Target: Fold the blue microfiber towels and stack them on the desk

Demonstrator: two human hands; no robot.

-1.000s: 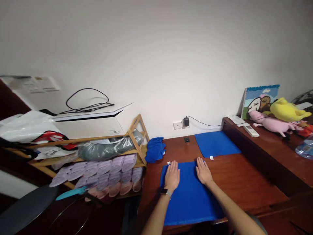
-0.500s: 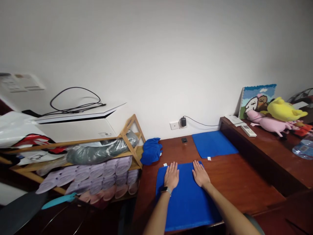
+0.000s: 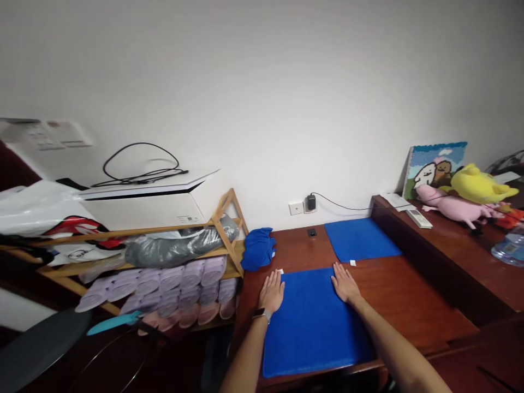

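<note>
A blue cloth lies flat near the front of the brown wooden desk, with a small white tag at its far left corner. My left hand rests flat on the cloth's left edge, fingers stretched out; a watch is on that wrist. On the far right corner and edge lies my right hand, palm down and fingers straight. Behind it, a second blue cloth is spread flat by the wall. A crumpled blue cloth sits at the desk's back left.
Left of the desk stands a wooden rack with lilac slippers and a white box. On the raised right ledge are a remote, plush toys and a plastic bottle. A black plug sits in the wall socket.
My hands have moved apart: the left has slid outward to the cloth's left edge, the right slightly outward to its right edge. The view has shifted a little.
</note>
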